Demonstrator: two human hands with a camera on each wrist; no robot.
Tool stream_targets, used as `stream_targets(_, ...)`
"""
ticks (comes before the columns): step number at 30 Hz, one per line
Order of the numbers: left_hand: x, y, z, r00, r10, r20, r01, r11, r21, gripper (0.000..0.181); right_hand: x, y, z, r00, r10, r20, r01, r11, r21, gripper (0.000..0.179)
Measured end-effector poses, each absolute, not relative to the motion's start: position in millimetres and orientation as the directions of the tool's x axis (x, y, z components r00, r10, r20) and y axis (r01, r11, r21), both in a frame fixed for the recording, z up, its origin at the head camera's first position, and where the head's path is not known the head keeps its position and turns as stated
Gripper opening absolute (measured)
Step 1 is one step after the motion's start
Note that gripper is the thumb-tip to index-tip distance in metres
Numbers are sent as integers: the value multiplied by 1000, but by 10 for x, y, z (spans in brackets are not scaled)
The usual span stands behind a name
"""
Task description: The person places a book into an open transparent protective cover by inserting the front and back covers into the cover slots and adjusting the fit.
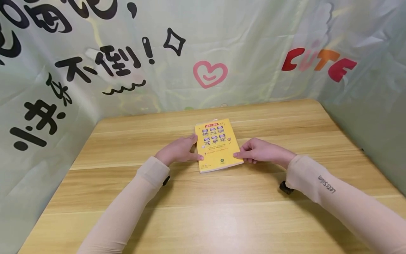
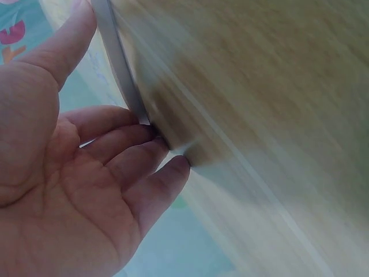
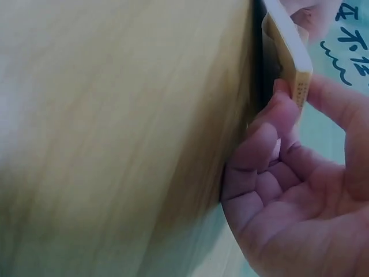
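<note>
A thin yellow book [image 1: 216, 146] with small pictures and print on its cover lies near the middle of the wooden table. My left hand [image 1: 179, 150] holds its left edge, the thumb on the cover and the other fingers along the side. In the left wrist view the pale edge of the book [image 2: 118, 57] runs between the thumb and the fingers of the left hand [image 2: 81, 156]. My right hand [image 1: 263, 151] pinches the near right corner, thumb on top. The right wrist view has the right hand's curled fingers [image 3: 259, 147] beneath the book's corner [image 3: 301, 81], which is lifted off the table.
The wooden table [image 1: 203, 211] reaches back to a pale printed curtain [image 1: 253, 42] that hangs behind and along both sides. Dark wrist-worn devices show under both sleeves, the right one [image 1: 286, 187] more plainly.
</note>
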State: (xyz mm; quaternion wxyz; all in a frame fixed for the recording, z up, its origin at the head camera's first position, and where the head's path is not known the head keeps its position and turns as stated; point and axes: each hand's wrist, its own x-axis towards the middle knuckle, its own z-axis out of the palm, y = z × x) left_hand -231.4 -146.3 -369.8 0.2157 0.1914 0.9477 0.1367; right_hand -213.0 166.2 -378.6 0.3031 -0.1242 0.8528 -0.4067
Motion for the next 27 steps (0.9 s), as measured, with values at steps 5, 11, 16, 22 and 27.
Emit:
stream_targets(5,-2319,-1478,-3681,-828,445,-340,331,879,344,101,-2117,1652,-3794,-795,-446,-412,29,649,-760,39)
stream_targets(11,-2331,-1511,-3683,-817,481,-318,367,860,355,87,-2114,1603,-3822,-818,-446,-363,-38,672,-740,40)
stream_targets(16,-2348,-1515,-3660,-809,501,-306,393,849,353,73,-2110,1562,-3824,-826,-451,-339,-91,699,-710,39)
stream_targets(22,-2421,-1457,-3594,-814,500,-296,403,853,331,49,-2121,1495,-3815,-819,-468,-333,-118,704,-700,24)
stream_targets(27,-2475,-1328,-3507,-848,470,-245,409,874,261,32,-2121,1441,-3851,-819,-475,-322,-142,712,-688,22)
